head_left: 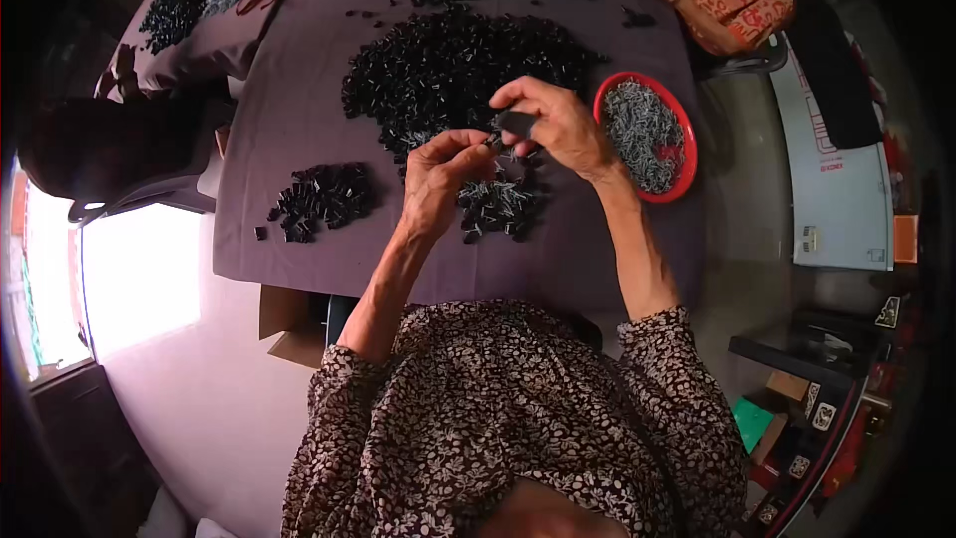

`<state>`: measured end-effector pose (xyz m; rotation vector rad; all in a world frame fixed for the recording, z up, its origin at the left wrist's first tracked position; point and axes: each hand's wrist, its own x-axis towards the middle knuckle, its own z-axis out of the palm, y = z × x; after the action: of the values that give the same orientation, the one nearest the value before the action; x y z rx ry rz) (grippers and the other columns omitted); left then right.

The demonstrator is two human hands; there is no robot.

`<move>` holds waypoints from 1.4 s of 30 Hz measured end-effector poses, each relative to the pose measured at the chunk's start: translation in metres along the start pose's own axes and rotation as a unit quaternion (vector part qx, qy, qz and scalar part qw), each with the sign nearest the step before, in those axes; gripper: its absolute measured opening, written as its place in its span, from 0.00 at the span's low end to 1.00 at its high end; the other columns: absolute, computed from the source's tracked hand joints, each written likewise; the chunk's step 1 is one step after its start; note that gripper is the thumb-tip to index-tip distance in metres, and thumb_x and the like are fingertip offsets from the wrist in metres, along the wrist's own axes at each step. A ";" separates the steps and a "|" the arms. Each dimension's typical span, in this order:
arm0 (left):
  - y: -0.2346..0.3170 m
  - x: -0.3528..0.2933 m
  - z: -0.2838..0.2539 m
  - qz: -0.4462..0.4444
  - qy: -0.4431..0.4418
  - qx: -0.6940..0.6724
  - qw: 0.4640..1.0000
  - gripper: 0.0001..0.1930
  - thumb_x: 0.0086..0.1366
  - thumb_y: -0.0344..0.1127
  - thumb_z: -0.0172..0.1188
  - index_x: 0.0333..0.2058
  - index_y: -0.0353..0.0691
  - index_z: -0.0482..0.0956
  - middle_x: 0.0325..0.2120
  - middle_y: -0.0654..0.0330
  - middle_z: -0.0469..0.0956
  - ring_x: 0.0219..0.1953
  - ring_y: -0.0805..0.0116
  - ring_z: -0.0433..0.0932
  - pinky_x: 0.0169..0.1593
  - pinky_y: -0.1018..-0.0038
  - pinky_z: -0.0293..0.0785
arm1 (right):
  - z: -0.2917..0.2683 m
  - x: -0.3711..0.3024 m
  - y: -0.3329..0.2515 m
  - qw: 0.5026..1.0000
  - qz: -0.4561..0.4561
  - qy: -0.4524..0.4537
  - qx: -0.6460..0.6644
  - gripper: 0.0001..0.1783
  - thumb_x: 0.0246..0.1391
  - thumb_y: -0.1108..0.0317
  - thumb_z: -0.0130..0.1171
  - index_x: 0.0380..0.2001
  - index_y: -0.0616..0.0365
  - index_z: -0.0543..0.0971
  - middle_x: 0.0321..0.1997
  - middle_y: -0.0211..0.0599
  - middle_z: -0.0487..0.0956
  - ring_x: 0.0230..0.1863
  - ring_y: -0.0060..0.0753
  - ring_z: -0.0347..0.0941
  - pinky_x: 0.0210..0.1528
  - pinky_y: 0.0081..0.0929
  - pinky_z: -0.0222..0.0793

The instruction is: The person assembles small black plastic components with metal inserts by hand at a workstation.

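Left hand (438, 174) and right hand (553, 125) pinch a small black part (515, 124) together.

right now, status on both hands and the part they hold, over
Left hand pinching at small black plastic part. Right hand gripping it. Big heap of black pieces behind; red round bowl of grey metal pins at right.

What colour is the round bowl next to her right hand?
The bowl is red and holds grey metal pieces; it shows in the head view, beside the right hand.

Matt black plastic pieces (458, 65) on smooth grey cloth (289, 110).
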<state>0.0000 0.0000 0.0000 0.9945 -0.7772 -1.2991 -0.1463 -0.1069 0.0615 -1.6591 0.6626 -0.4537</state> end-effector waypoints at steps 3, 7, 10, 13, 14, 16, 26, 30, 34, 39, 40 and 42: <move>-0.003 -0.005 0.003 -0.012 0.026 -0.109 0.994 0.07 0.58 0.28 0.56 0.35 0.35 0.74 0.28 0.59 0.76 0.27 0.71 0.75 0.35 0.76 0.74 | -0.012 -0.014 0.026 0.997 0.015 0.077 -0.027 0.13 0.42 0.82 0.47 0.33 0.61 0.74 0.26 0.34 0.77 0.26 0.21 0.72 0.25 0.18 0.68; 0.000 -0.001 0.003 -0.021 0.052 -0.143 0.988 0.06 0.57 0.28 0.56 0.33 0.33 0.75 0.25 0.60 0.76 0.24 0.75 0.73 0.32 0.78 0.72 | -0.017 -0.032 0.094 0.956 -0.029 0.070 -0.284 0.16 0.33 0.82 0.48 0.31 0.60 0.75 0.26 0.40 0.75 0.28 0.30 0.73 0.32 0.25 0.67; -0.004 -0.001 0.003 -0.024 0.051 -0.128 0.990 0.07 0.57 0.28 0.57 0.34 0.34 0.75 0.25 0.60 0.77 0.24 0.74 0.73 0.32 0.78 0.72 | -0.001 -0.029 0.114 0.916 -0.061 0.105 -0.383 0.09 0.32 0.80 0.48 0.24 0.60 0.71 0.22 0.42 0.72 0.27 0.41 0.71 0.29 0.31 0.65; -0.004 -0.004 0.005 -0.025 0.051 -0.117 0.992 0.07 0.57 0.28 0.57 0.34 0.34 0.75 0.25 0.60 0.77 0.24 0.75 0.73 0.32 0.79 0.72 | 0.005 -0.023 0.123 0.893 -0.060 0.110 -0.432 0.05 0.33 0.76 0.50 0.20 0.60 0.68 0.21 0.42 0.71 0.26 0.45 0.69 0.29 0.37 0.64; -0.003 -0.004 0.004 -0.022 0.054 -0.107 0.993 0.07 0.57 0.28 0.57 0.34 0.34 0.75 0.25 0.60 0.77 0.25 0.75 0.74 0.32 0.79 0.72 | 0.009 -0.022 0.123 0.882 -0.074 0.121 -0.450 0.04 0.33 0.77 0.49 0.18 0.60 0.67 0.20 0.42 0.71 0.25 0.49 0.69 0.28 0.39 0.64; -0.003 -0.005 0.005 -0.019 0.053 -0.099 0.994 0.07 0.57 0.28 0.57 0.34 0.34 0.75 0.25 0.60 0.77 0.25 0.75 0.74 0.33 0.79 0.72 | 0.008 -0.022 0.119 0.867 -0.086 0.134 -0.471 0.04 0.33 0.78 0.48 0.16 0.60 0.65 0.19 0.43 0.70 0.24 0.52 0.68 0.26 0.41 0.65; 0.001 -0.014 0.025 -0.026 0.026 -0.154 0.987 0.06 0.58 0.27 0.55 0.35 0.33 0.73 0.31 0.56 0.77 0.30 0.72 0.75 0.37 0.77 0.73 | 0.009 -0.043 0.030 0.981 -0.145 0.117 -0.047 0.14 0.35 0.80 0.50 0.31 0.61 0.74 0.29 0.32 0.76 0.33 0.22 0.72 0.37 0.19 0.67; 0.009 -0.017 0.031 -0.009 0.009 -0.191 0.982 0.06 0.59 0.26 0.53 0.35 0.31 0.73 0.32 0.55 0.77 0.31 0.73 0.75 0.38 0.77 0.73 | 0.018 -0.046 0.013 0.969 -0.194 0.137 -0.064 0.13 0.35 0.80 0.52 0.30 0.60 0.74 0.31 0.33 0.75 0.32 0.26 0.72 0.38 0.21 0.67; 0.009 -0.020 0.029 0.011 0.009 -0.155 0.988 0.07 0.58 0.26 0.55 0.35 0.31 0.73 0.29 0.59 0.76 0.30 0.75 0.74 0.38 0.79 0.73 | 0.023 -0.046 -0.001 0.946 -0.234 0.141 -0.176 0.13 0.33 0.80 0.55 0.29 0.60 0.73 0.29 0.34 0.74 0.31 0.29 0.72 0.36 0.24 0.68; 0.013 -0.021 0.032 0.010 0.030 -0.138 0.990 0.06 0.58 0.26 0.55 0.35 0.32 0.74 0.27 0.61 0.75 0.28 0.76 0.74 0.37 0.80 0.72 | 0.030 -0.046 -0.014 0.852 -0.283 0.139 -0.419 0.15 0.30 0.80 0.61 0.28 0.60 0.73 0.28 0.35 0.72 0.31 0.37 0.70 0.34 0.30 0.68; 0.014 -0.021 0.032 0.011 0.034 -0.140 0.990 0.06 0.58 0.26 0.55 0.35 0.32 0.74 0.27 0.61 0.75 0.28 0.76 0.74 0.37 0.80 0.72 | 0.030 -0.047 -0.018 0.839 -0.287 0.136 -0.442 0.16 0.28 0.80 0.61 0.28 0.60 0.74 0.27 0.34 0.72 0.31 0.36 0.69 0.33 0.30 0.67; 0.012 -0.021 0.032 0.015 0.031 -0.140 0.990 0.06 0.58 0.26 0.56 0.35 0.32 0.74 0.27 0.62 0.75 0.28 0.77 0.74 0.37 0.81 0.72 | 0.031 -0.046 -0.018 0.844 -0.284 0.141 -0.433 0.16 0.28 0.80 0.61 0.28 0.60 0.74 0.28 0.34 0.72 0.31 0.36 0.69 0.33 0.30 0.67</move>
<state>-0.0266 0.0158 0.0252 0.7900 -0.5422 -1.3048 -0.1590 -0.0519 0.0758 -2.7150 0.6134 -0.9267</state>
